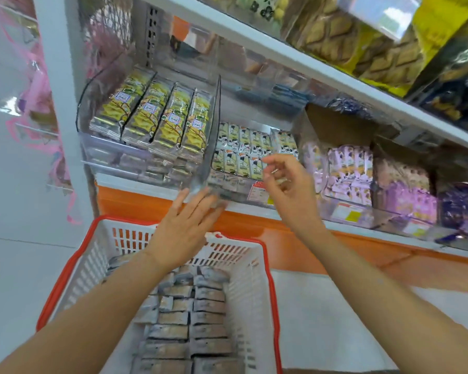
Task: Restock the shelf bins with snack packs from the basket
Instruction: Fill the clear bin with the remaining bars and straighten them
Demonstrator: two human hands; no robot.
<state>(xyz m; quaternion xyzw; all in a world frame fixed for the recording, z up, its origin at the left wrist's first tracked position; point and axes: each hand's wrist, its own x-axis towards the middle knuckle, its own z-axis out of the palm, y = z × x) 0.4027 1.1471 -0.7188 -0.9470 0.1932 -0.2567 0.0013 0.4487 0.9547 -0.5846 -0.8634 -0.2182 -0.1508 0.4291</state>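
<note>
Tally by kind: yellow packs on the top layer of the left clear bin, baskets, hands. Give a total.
Yellow packs, top layer of the left clear bin: 4
Basket: 1
Hands: 2, the left hand and the right hand
Total: 7

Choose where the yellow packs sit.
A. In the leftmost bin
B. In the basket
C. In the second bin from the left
A: the yellow packs stand in rows in the leftmost bin, while the basket holds grey packs and the second bin holds cartoon-printed packs.
</note>
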